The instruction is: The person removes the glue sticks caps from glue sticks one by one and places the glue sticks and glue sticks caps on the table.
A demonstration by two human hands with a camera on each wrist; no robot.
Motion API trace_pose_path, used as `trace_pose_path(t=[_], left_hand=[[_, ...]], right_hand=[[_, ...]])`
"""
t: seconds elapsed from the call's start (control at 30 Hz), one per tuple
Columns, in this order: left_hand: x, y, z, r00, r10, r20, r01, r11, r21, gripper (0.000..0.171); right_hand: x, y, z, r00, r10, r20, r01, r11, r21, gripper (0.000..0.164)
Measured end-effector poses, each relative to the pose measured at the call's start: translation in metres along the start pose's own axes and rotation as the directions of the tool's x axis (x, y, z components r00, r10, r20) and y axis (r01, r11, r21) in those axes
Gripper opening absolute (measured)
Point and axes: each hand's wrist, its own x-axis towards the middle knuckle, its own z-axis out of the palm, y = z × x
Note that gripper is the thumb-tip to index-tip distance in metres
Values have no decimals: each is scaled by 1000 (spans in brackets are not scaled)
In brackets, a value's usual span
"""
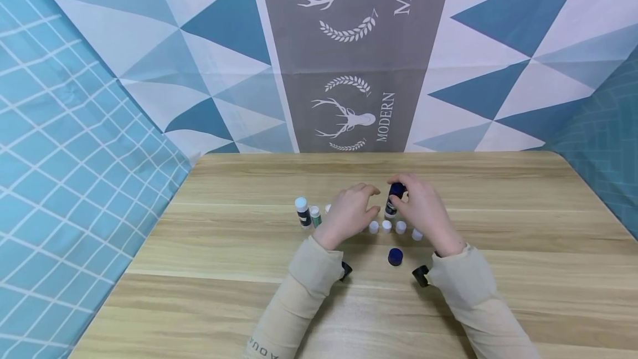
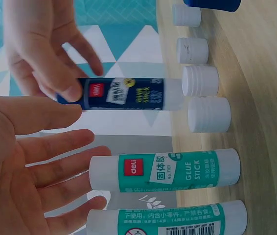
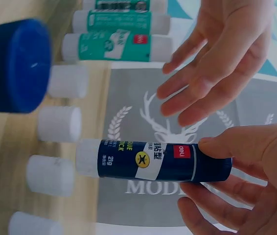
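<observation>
My right hand (image 1: 423,206) holds a navy glue stick (image 3: 146,159) upright by its dark blue capped end, thumb on one side and fingers on the other. Its white base (image 2: 173,94) points down near the table, beside a row of small white caps (image 2: 200,81). To its left, my left hand (image 1: 349,212) has loosely spread fingers and holds nothing. Near those fingers stand green-and-white glue sticks (image 2: 168,170); whether a finger touches one, I cannot tell. In the head view the left hand hides part of that group.
A loose dark blue cap (image 1: 395,257) lies on the wooden table (image 1: 224,303), between the wrists and nearer the person. At the left end of the row stand a navy glue stick with a pale top (image 1: 302,213) and a green one (image 1: 315,215). Patterned cloth (image 1: 349,60) hangs behind.
</observation>
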Motion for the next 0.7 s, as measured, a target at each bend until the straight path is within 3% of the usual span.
trace_pose_path(t=[0.23, 0.57, 0.7], left_hand=[[-1, 4, -3, 999, 49, -22, -50, 999, -13, 38], [-4, 3, -10, 987, 97, -132, -101, 994, -28, 31], [-7, 0, -16, 988, 104, -115, -117, 987, -110, 28]], right_hand=[[-7, -17, -8, 993, -66, -96, 65, 998, -8, 28], [-14, -37, -18, 961, -163, -221, 176, 984, 39, 27], [-18, -40, -21, 954, -166, -249, 194, 977, 93, 27]])
